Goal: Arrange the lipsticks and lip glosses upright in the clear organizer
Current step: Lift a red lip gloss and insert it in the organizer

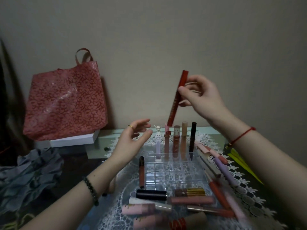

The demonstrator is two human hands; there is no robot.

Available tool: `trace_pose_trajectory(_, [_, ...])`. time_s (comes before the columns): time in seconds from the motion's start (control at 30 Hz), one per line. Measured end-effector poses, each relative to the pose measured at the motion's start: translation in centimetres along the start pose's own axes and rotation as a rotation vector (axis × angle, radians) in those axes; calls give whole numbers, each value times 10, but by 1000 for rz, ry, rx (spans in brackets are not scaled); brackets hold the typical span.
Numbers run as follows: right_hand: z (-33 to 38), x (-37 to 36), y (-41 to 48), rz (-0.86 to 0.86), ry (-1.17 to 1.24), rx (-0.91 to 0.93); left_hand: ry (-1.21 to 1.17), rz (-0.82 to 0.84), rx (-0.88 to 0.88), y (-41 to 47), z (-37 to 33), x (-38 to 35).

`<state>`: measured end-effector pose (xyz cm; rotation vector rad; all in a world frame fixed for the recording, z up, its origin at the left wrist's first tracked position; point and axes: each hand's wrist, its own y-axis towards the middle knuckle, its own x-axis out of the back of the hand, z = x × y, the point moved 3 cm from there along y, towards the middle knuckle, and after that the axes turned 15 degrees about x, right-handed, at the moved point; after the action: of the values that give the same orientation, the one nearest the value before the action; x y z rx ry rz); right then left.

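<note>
A clear gridded organizer (174,173) sits on a lace mat in the middle of the table. Its back row holds several upright tubes: a lilac one (158,147), a pink one (166,143), a rust one (176,143), a beige one (184,140) and a black one (193,138). My right hand (201,97) pinches a long red lip gloss (177,98), tilted, its lower end just above the back row. My left hand (132,138) hovers left of the organizer, fingers spread, holding nothing. Several more tubes lie flat around the organizer, such as a black one (151,194).
A red patterned bag (66,100) leans on the wall at back left, on a white box (73,140). Crumpled grey-blue cloth (28,176) lies at left. A yellow object (240,161) rests at the table's right edge. Loose tubes crowd the organizer's front and right sides.
</note>
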<state>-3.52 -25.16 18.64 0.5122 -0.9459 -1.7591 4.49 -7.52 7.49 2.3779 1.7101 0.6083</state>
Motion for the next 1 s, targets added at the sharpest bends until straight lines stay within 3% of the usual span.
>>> trace_pose_trajectory(0.17, [-8,-46,1,135,-44,55,11,37,-45,7,-12,-5])
trace_pose_trajectory(0.27, [-21,-57,2,178,-73,39,4,27,15,14,-4,-3])
trace_pose_trajectory(0.47, [-42,-62,6,250,-168,38,38,9,162,22,25,1])
trace_pose_trajectory(1.0, [-74,-71,-9,469,-442,-42,105,81,212,22,55,-11])
